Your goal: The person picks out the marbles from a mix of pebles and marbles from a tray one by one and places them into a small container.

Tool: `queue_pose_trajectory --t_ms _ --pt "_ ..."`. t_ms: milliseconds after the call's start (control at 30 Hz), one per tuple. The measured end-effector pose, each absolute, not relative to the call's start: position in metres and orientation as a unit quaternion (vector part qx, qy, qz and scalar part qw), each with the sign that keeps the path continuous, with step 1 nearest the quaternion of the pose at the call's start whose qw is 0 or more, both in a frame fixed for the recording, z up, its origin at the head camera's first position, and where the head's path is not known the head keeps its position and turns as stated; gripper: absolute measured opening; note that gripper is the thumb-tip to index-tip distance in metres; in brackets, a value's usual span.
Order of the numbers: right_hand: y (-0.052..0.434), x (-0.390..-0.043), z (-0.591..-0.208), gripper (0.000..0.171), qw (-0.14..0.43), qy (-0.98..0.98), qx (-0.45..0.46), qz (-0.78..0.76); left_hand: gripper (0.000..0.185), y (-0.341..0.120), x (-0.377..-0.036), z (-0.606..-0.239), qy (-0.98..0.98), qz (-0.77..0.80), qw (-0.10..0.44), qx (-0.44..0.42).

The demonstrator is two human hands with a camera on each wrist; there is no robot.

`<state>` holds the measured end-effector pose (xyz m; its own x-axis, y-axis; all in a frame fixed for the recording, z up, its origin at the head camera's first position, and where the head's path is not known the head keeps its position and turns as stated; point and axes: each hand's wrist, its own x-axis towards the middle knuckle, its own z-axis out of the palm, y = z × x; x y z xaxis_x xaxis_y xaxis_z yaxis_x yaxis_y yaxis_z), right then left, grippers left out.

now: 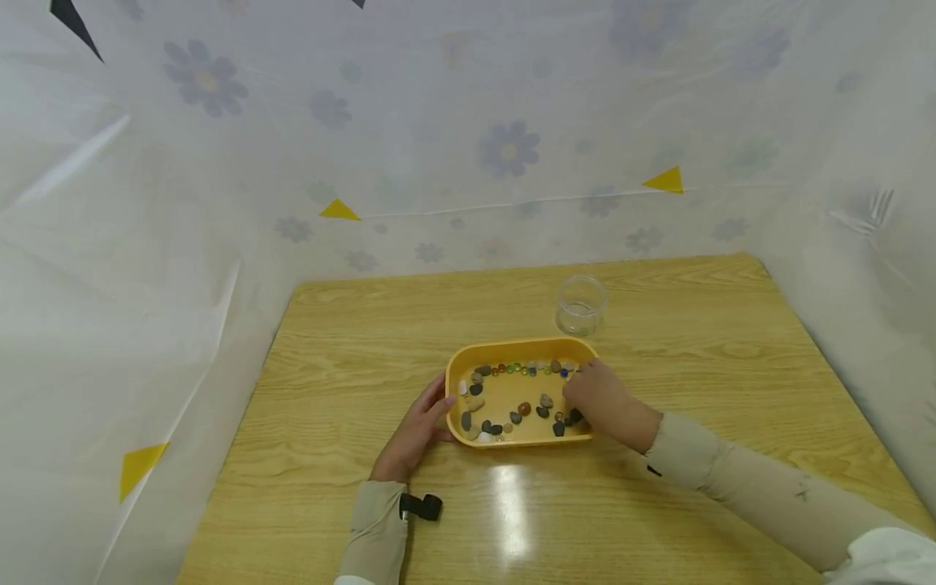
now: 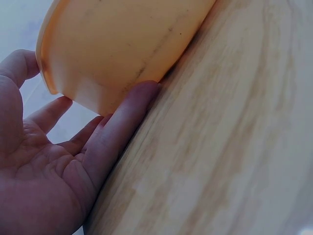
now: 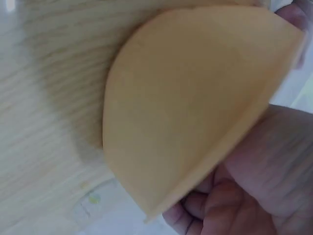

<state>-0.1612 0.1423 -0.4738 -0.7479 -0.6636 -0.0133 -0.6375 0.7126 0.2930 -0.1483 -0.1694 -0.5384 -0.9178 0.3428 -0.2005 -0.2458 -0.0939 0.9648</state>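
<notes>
A yellow plastic tray (image 1: 522, 443) sits on the wooden table with stones and glass marbles lying mostly along its inner edges. My left hand (image 1: 418, 422) holds its left end, thumb over the rim and fingers against the outer wall; the left wrist view shows this hand (image 2: 54, 161) close up. Over the right end, my right hand (image 1: 603, 398) reaches down inside among dark stones (image 1: 559, 427). Its fingers (image 3: 230, 205) curl behind the wall in the right wrist view. The fingertips are hidden, so I cannot tell what they hold. A brown stone (image 1: 524, 409) lies mid-tray.
A clear glass jar (image 1: 581, 307) stands just behind the tray's right end, with a small greenish bit (image 3: 94, 198) at its bottom. The wooden table (image 1: 366, 341) is bordered by pale flowered sheeting (image 1: 439, 146) at the back and sides.
</notes>
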Motion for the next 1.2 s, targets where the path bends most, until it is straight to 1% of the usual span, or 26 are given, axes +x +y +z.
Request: queue_pose_trajectory --t_ms 67,133,233,333,467,500,567,800,967,1200 --pt "0.146 -0.164 -0.469 0.032 0.048 -0.926 0.356 -0.112 0.055 -0.169 -0.148 -0.538 0.644 0.738 0.198 0.042" --pt "0.149 -0.168 -0.463 0.037 0.047 -0.928 0.362 -0.073 0.055 -0.17 -0.149 -0.538 0.645 0.737 0.197 0.045" --pt "0.157 -0.175 -0.455 0.044 0.035 -0.929 0.369 0.009 0.056 -0.17 -0.149 -0.539 0.648 0.734 0.198 0.045" --pt "0.164 -0.181 -0.447 0.033 -0.007 -0.929 0.362 0.072 0.055 -0.17 -0.149 -0.539 0.649 0.733 0.201 0.039" --pt "0.171 -0.186 -0.438 0.019 -0.059 -0.934 0.337 0.105 0.055 -0.17 -0.148 -0.53 0.644 0.733 0.215 0.042" --pt "0.173 -0.187 -0.436 0.019 -0.063 -0.934 0.335 0.108 0.055 -0.17 -0.148 -0.526 0.643 0.732 0.219 0.044" --pt "0.176 -0.189 -0.434 0.022 -0.064 -0.933 0.333 0.118 0.055 -0.169 -0.146 -0.52 0.644 0.73 0.226 0.047" --pt "0.187 -0.192 -0.429 0.005 -0.053 -0.931 0.328 0.152 0.056 -0.169 -0.144 -0.514 0.651 0.723 0.229 0.04" --pt "0.196 -0.201 -0.43 0.007 -0.043 -0.932 0.309 0.183 0.057 -0.169 -0.144 -0.514 0.654 0.721 0.225 0.043" --pt "0.208 -0.212 -0.435 0.016 -0.043 -0.933 0.244 0.261 0.057 -0.168 -0.143 -0.513 0.657 0.718 0.225 0.039"
